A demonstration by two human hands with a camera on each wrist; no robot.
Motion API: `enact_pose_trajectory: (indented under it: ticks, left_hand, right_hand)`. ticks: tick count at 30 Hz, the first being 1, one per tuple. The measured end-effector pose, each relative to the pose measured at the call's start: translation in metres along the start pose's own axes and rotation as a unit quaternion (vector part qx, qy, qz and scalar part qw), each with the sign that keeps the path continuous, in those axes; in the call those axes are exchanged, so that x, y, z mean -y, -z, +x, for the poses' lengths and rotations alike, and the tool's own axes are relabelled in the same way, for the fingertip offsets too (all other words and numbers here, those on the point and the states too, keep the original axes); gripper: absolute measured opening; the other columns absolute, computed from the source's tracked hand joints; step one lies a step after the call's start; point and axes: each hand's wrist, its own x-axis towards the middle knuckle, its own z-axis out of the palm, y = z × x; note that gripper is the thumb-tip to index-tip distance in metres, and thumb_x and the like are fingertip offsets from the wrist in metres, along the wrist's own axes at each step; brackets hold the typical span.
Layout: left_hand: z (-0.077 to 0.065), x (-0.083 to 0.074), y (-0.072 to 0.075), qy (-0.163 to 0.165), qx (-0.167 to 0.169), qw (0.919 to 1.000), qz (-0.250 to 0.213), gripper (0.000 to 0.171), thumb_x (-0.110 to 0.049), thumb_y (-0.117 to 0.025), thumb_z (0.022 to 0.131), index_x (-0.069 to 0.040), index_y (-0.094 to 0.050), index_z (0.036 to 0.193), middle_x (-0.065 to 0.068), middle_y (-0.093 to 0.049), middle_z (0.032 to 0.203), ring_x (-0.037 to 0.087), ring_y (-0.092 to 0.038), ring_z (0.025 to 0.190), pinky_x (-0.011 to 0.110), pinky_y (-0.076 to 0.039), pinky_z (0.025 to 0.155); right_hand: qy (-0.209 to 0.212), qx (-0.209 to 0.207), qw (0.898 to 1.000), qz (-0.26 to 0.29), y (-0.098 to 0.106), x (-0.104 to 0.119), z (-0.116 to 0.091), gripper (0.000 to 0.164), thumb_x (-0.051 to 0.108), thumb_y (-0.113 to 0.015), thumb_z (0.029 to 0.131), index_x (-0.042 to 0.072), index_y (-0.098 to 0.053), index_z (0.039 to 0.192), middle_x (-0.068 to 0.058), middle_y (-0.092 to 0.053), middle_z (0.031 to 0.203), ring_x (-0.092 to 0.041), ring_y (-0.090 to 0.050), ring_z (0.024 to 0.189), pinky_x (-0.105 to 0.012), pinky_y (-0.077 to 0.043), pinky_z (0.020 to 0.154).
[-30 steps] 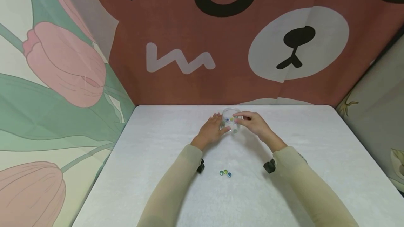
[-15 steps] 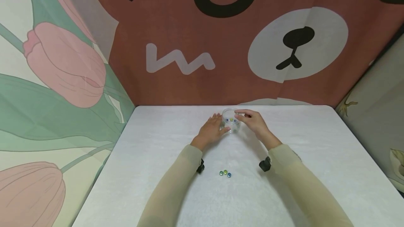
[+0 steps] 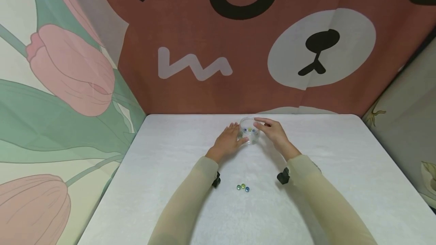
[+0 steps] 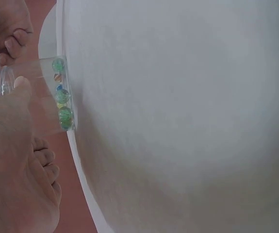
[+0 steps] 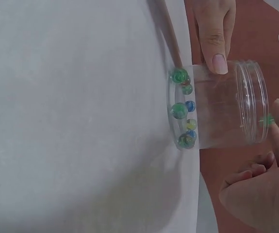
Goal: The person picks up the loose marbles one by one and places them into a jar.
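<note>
A clear plastic jar stands upright near the table's back edge, its threaded mouth uncovered. Green, blue and yellow marbles lie on its bottom. My left hand holds the jar from the left, the thumb laid along its near side. At the right of the rim, my right hand pinches a green marble between thumb and forefinger, right at the jar's mouth. The other right fingers are curled in.
Three loose marbles, two greenish and one blue, lie on the white table between the forearms. A red-brown printed cloth hangs right behind the table's back edge, with a floral cloth at the left.
My right hand has shifted slightly left and up to the jar's rim. Another blue marble has come into sight at the jar's bottom. The left hand and loose marbles have stayed in place.
</note>
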Motion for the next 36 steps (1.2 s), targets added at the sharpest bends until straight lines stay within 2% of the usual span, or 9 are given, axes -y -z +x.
enact_pose_trajectory:
  ticks: [6,20,26,36]
  left_hand:
    - [-0.002,-0.001,0.002,0.002,0.002,1.0,-0.002,0.085,-0.065,-0.032,0.103,-0.005,-0.019,0.162,0.009,-0.017,0.169,0.022,-0.009,0.157,0.034,-0.007,0.128]
    - [-0.003,-0.002,0.005,0.0,0.004,1.0,0.001,0.084,-0.065,-0.03,0.104,-0.005,-0.019,0.162,0.009,-0.017,0.169,0.022,-0.009,0.157,0.033,-0.007,0.128]
    - [-0.003,-0.003,0.004,0.001,0.004,1.0,-0.001,0.084,-0.065,-0.031,0.104,-0.005,-0.02,0.162,0.009,-0.017,0.169,0.022,-0.009,0.157,0.033,-0.007,0.128]
    - [-0.005,-0.004,0.007,0.005,0.008,0.9999,0.005,0.082,-0.063,-0.033,0.104,-0.006,-0.019,0.162,0.009,-0.016,0.169,0.022,-0.009,0.157,0.034,-0.007,0.128]
  right_hand:
    - [0.006,-0.001,1.0,0.003,-0.001,-0.001,0.001,0.05,0.036,-0.073,0.095,0.019,-0.063,0.141,-0.001,-0.047,0.093,-0.018,-0.041,0.085,-0.027,-0.035,0.068]
    - [0.007,0.014,1.0,0.0,0.002,-0.005,-0.008,0.053,0.04,-0.073,0.094,0.019,-0.062,0.141,-0.003,-0.046,0.097,-0.019,-0.041,0.089,-0.028,-0.036,0.069]
    - [0.021,0.028,0.999,-0.007,0.005,-0.008,-0.019,0.056,0.044,-0.074,0.093,0.019,-0.062,0.141,-0.003,-0.045,0.096,-0.019,-0.041,0.087,-0.026,-0.037,0.068]
    - [0.014,0.06,0.998,-0.022,0.008,-0.013,-0.053,0.052,0.039,-0.074,0.093,0.018,-0.064,0.139,-0.005,-0.045,0.096,-0.021,-0.042,0.089,-0.027,-0.04,0.07]
